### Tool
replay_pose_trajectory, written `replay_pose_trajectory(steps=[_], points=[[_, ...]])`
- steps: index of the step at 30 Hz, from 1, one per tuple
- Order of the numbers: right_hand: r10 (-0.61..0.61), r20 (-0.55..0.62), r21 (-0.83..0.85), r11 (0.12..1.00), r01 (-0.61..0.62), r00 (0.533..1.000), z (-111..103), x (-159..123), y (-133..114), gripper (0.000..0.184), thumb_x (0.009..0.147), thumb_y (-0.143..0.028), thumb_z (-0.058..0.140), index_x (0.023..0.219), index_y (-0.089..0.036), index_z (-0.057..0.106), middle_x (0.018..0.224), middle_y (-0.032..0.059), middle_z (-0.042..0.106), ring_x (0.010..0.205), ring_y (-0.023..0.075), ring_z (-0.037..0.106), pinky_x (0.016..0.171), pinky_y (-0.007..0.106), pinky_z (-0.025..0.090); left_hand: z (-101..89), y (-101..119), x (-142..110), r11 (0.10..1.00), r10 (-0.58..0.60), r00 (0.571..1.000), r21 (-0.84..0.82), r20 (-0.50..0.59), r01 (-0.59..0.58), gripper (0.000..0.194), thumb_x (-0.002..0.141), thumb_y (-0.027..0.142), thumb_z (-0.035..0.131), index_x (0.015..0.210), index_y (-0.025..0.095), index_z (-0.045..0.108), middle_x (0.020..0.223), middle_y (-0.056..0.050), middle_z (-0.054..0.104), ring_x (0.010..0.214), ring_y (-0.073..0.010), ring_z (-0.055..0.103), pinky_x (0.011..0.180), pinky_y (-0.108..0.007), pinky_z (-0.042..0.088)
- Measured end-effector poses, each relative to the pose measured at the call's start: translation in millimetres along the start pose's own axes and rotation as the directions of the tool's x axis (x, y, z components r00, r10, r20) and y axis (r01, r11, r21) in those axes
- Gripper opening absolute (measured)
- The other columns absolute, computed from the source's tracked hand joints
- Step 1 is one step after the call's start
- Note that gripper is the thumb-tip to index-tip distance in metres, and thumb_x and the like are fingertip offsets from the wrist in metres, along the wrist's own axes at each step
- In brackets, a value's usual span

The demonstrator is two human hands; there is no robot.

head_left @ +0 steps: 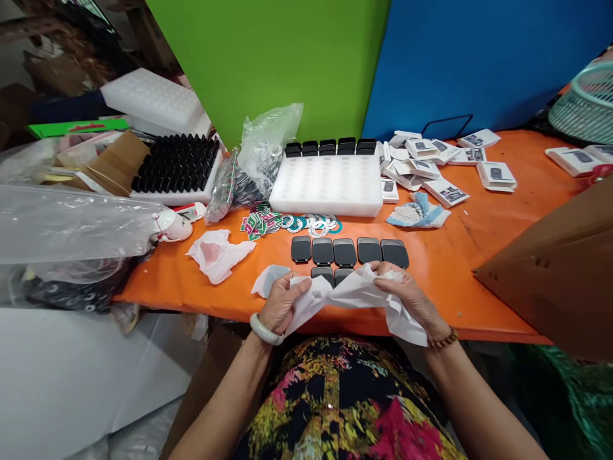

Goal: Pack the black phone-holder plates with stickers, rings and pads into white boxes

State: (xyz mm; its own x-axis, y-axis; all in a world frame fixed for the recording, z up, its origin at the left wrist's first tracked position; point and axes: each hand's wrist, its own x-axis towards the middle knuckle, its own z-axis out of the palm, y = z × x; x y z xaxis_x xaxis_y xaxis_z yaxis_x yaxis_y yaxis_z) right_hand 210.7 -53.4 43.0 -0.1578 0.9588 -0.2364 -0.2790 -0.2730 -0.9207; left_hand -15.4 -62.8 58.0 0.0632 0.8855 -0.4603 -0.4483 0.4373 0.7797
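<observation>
A thin white tissue (pixel 357 291) is stretched between my hands, just over the front edge of the orange table. My left hand (pixel 280 301) pinches one end of it between thumb and fingers. The other end is gripped by my right hand (pixel 407 295), and part of the sheet hangs down beside the wrist. Behind the tissue lie several flat black devices (pixel 344 253) in rows, the nearer ones partly covered by it. Left of my left hand, a pale wrapped piece (pixel 269 280) lies on the table, with a crumpled white wrapper (pixel 220 254) farther left.
A white foam tray (pixel 330 185) with black pieces stands behind the devices. Ring and card stickers (pixel 316 223) lie before it. Small white boxes (pixel 421 150) and a blue-white cloth (pixel 417 212) are at right, near a large cardboard box (pixel 555 268). Another filled tray (pixel 177 165) stands left.
</observation>
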Motion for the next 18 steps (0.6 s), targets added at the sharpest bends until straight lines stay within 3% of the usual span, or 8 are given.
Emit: replay_pose_trajectory(steps=[2,4,7,9,12,15,18], points=[[0.028,0.003,0.062,0.998,-0.028,1.000,1,-4,-2,0.039,0.060,-0.042,0.075,0.058,-0.021,0.042,0.087,0.0058,0.064,0.080,0.0231,0.060,0.065,0.032,0.045,5.1,-2,-1,0.999,-0.022,0.999,0.026,0.030,0.022,0.040,0.052,0.031,0.087,0.065,0.015,0.053,0.057,0.003,0.063,0.052,-0.0086,0.057,0.055,-0.021,0.047],[0.054,0.033,0.147,0.987,-0.059,0.998,3,-7,0,0.037,0.063,-0.036,0.072,0.062,-0.022,0.038,0.077,0.0022,0.060,0.068,0.0193,0.058,0.061,0.031,0.044,9.4,-3,-3,0.998,-0.038,0.998,0.052,0.051,0.035,0.042,0.051,0.031,0.087,0.063,0.015,0.051,0.054,0.004,0.061,0.049,-0.0077,0.055,0.051,-0.019,0.045],[0.086,0.060,0.186,0.978,-0.096,0.994,7,-7,4,0.026,0.066,-0.033,0.068,0.073,-0.024,0.044,0.069,-0.0029,0.053,0.048,0.0111,0.044,0.048,0.025,0.036,12.1,-5,-4,0.996,-0.041,0.996,0.081,0.074,0.034,0.043,0.050,0.032,0.087,0.067,0.016,0.050,0.059,0.003,0.063,0.051,-0.0089,0.056,0.052,-0.020,0.044],[0.092,0.066,0.093,0.991,-0.098,0.994,11,-4,6,0.023,0.070,-0.037,0.067,0.081,-0.023,0.051,0.067,-0.0028,0.053,0.046,0.0097,0.039,0.046,0.024,0.033,11.2,-7,-5,0.993,-0.029,0.995,0.118,0.092,0.018,0.042,0.052,0.034,0.086,0.069,0.016,0.052,0.061,0.003,0.063,0.053,-0.0088,0.055,0.054,-0.020,0.043],[0.038,0.073,-0.141,0.990,-0.027,0.997,16,0,9,0.027,0.076,-0.045,0.065,0.087,-0.021,0.063,0.074,0.0009,0.060,0.062,0.0137,0.052,0.056,0.026,0.040,7.3,-10,-6,0.975,-0.024,0.990,0.223,0.138,-0.007,0.039,0.058,0.041,0.082,0.069,0.014,0.055,0.059,0.004,0.059,0.053,-0.0071,0.050,0.054,-0.019,0.039],[0.012,0.155,-0.291,0.956,0.034,0.988,21,2,13,0.034,0.068,-0.043,0.074,0.095,-0.022,0.068,0.091,0.0026,0.065,0.080,0.0178,0.057,0.067,0.028,0.044,3.4,-13,-6,0.942,-0.033,0.982,0.335,0.185,-0.032,0.038,0.064,0.045,0.077,0.071,0.013,0.059,0.059,0.004,0.055,0.053,-0.0067,0.044,0.052,-0.019,0.033],[0.089,0.237,-0.278,0.960,-0.020,0.967,23,2,17,0.029,0.065,-0.043,0.077,0.080,-0.020,0.068,0.073,-0.0001,0.062,0.063,0.0140,0.053,0.056,0.024,0.039,1.3,-14,-6,0.903,-0.022,0.974,0.423,0.224,-0.076,0.037,0.072,0.050,0.069,0.070,0.013,0.063,0.058,0.003,0.054,0.053,-0.0073,0.041,0.051,-0.020,0.030]])
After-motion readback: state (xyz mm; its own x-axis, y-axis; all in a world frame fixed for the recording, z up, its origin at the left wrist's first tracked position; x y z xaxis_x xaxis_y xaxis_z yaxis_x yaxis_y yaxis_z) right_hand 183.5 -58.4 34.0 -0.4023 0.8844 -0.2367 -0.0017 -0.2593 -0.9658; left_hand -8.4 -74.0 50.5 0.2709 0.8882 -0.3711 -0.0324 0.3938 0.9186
